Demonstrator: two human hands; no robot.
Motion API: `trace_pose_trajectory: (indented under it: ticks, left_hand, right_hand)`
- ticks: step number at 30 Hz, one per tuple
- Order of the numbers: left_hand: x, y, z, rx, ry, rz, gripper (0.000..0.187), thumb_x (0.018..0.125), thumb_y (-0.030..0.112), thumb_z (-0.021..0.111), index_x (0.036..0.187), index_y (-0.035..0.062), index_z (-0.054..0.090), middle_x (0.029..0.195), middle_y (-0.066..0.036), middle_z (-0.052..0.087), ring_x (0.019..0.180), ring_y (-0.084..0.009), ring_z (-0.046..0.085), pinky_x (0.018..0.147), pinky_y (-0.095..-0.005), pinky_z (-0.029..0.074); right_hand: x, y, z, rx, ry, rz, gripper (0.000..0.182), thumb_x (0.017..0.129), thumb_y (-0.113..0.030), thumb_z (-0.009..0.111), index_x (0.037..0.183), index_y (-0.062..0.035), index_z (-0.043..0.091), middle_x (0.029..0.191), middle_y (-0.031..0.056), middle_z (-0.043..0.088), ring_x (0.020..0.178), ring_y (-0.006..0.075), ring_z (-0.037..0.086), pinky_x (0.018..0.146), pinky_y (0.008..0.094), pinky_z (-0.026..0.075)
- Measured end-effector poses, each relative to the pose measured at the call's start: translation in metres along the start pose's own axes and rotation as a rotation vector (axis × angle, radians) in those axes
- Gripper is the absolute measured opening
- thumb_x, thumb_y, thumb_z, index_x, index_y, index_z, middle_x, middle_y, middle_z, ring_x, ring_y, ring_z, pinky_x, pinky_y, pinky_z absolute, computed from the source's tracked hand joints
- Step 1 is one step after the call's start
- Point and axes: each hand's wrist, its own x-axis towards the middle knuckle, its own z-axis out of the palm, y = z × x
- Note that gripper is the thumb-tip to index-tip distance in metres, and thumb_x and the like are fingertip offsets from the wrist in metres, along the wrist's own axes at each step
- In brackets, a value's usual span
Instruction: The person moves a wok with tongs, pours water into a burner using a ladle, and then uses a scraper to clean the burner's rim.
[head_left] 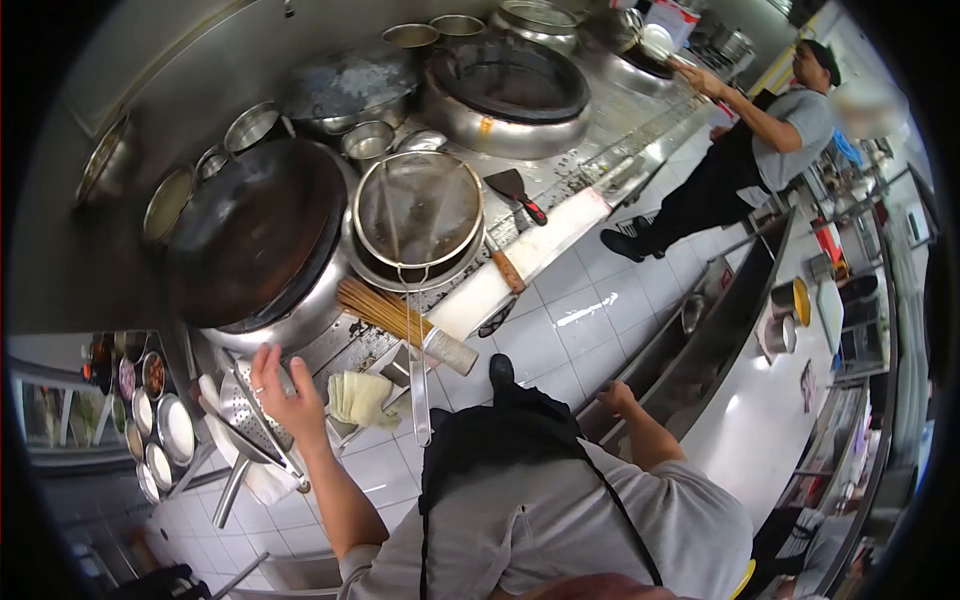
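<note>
My left hand (287,400) is raised with its fingers spread, holding nothing, just below the rim of the big dark wok (255,235). Close beside it are a perforated metal strainer (245,405) and a long-handled ladle (233,490). Low at my right side, near the long counter's edge, my right hand (617,398) has its fingers curled; no object shows in it. In front of me a round mesh skimmer (418,210) rests across a metal pot (352,255), its long handle pointing toward me. A bamboo wok brush (405,325) lies beside the pot.
A folded cloth (360,398) lies near the stove front. A scraper (515,192) and a wooden-handled tool (507,268) lie by the stove edge. A second wok (510,85) sits further back. A co-worker (760,150) stands at the far end. Sauce bowls (175,430) stand left.
</note>
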Motion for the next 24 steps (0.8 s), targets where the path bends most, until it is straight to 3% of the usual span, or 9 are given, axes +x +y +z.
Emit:
trace_pose_trajectory:
  ticks: [1, 2, 5, 8, 15, 16, 19, 22, 24]
  left_hand:
    - [-0.001, 0.007, 0.007, -0.080, -0.038, 0.006, 0.030, 0.091, 0.003, 0.069, 0.120, -0.0018, 0.069, 0.129, -0.022, 0.064, 0.120, -0.0372, 0.061, 0.104, -0.0442, 0.047]
    - [-0.002, 0.017, 0.015, -0.142, -0.055, -0.009, 0.028, 0.089, 0.000, 0.069, 0.117, -0.0027, 0.070, 0.118, -0.020, 0.069, 0.110, -0.0356, 0.065, 0.099, -0.0431, 0.049]
    - [-0.004, 0.042, 0.029, -0.214, -0.193, 0.035, 0.025, 0.088, 0.000, 0.069, 0.113, -0.0032, 0.071, 0.113, -0.020, 0.071, 0.106, -0.0348, 0.067, 0.096, -0.0426, 0.051]
    - [-0.004, 0.074, 0.029, -0.232, -0.289, 0.062, 0.022, 0.087, -0.001, 0.069, 0.108, -0.0024, 0.072, 0.108, -0.019, 0.072, 0.101, -0.0343, 0.068, 0.092, -0.0411, 0.052]
    - [-0.001, 0.145, 0.026, -0.207, -0.466, 0.117, 0.017, 0.092, 0.003, 0.069, 0.107, -0.0027, 0.073, 0.098, -0.015, 0.073, 0.089, -0.0261, 0.070, 0.084, -0.0342, 0.054]
    - [-0.002, 0.161, 0.028, -0.220, -0.501, 0.106, 0.017, 0.092, 0.003, 0.069, 0.108, -0.0026, 0.073, 0.098, -0.015, 0.073, 0.089, -0.0258, 0.070, 0.083, -0.0339, 0.054]
    - [-0.013, 0.203, 0.038, -0.217, -0.616, 0.140, 0.019, 0.091, 0.002, 0.069, 0.109, -0.0018, 0.073, 0.095, -0.016, 0.073, 0.085, -0.0258, 0.071, 0.079, -0.0342, 0.055]
    - [-0.025, 0.234, 0.053, -0.241, -0.743, 0.159, 0.020, 0.089, -0.001, 0.068, 0.109, -0.0009, 0.074, 0.092, -0.018, 0.073, 0.083, -0.0297, 0.071, 0.075, -0.0383, 0.055]
    - [-0.033, 0.246, 0.062, -0.256, -0.821, 0.189, 0.021, 0.089, -0.001, 0.068, 0.109, -0.0005, 0.074, 0.092, -0.018, 0.073, 0.082, -0.0314, 0.071, 0.076, -0.0392, 0.056]
  right_hand:
    - [-0.006, 0.003, 0.007, 0.002, -0.005, -0.023, 0.033, 0.081, -0.029, 0.067, 0.097, -0.0014, 0.076, 0.072, 0.0174, 0.072, 0.062, 0.0313, 0.073, 0.059, 0.0423, 0.062]
    - [-0.009, 0.002, 0.017, 0.004, 0.016, -0.067, 0.027, 0.086, -0.026, 0.070, 0.086, 0.0008, 0.073, 0.068, 0.0149, 0.069, 0.059, 0.0272, 0.071, 0.054, 0.0419, 0.057]
    - [-0.011, -0.010, 0.040, 0.072, -0.125, -0.085, 0.030, 0.087, -0.025, 0.069, 0.104, -0.0009, 0.075, 0.070, 0.0129, 0.070, 0.057, 0.0239, 0.069, 0.056, 0.0375, 0.057]
    - [-0.016, -0.022, 0.051, 0.088, -0.146, -0.189, 0.030, 0.088, -0.024, 0.068, 0.108, -0.0027, 0.075, 0.071, 0.0124, 0.070, 0.056, 0.0227, 0.068, 0.055, 0.0373, 0.057]
    - [0.025, -0.023, 0.034, 0.156, -0.129, -0.221, 0.034, 0.084, -0.029, 0.070, 0.105, -0.0035, 0.077, 0.090, 0.0213, 0.075, 0.078, 0.0349, 0.074, 0.073, 0.0437, 0.060]
    - [0.032, -0.021, 0.031, 0.134, -0.075, -0.267, 0.033, 0.083, -0.032, 0.071, 0.101, -0.0055, 0.078, 0.095, 0.0215, 0.075, 0.093, 0.0367, 0.073, 0.084, 0.0451, 0.058]
    - [0.069, -0.006, 0.045, 0.214, 0.091, -0.470, 0.033, 0.085, -0.033, 0.071, 0.104, -0.0060, 0.077, 0.076, 0.0159, 0.073, 0.059, 0.0260, 0.070, 0.064, 0.0418, 0.058]
    - [0.070, -0.004, 0.046, 0.300, 0.227, -0.495, 0.032, 0.086, -0.032, 0.072, 0.105, -0.0066, 0.076, 0.079, 0.0153, 0.074, 0.062, 0.0243, 0.071, 0.065, 0.0415, 0.058]
    - [0.059, -0.010, 0.031, 0.404, 0.084, -0.342, 0.031, 0.085, -0.033, 0.073, 0.103, -0.0085, 0.076, 0.093, 0.0179, 0.075, 0.085, 0.0325, 0.072, 0.080, 0.0438, 0.057]
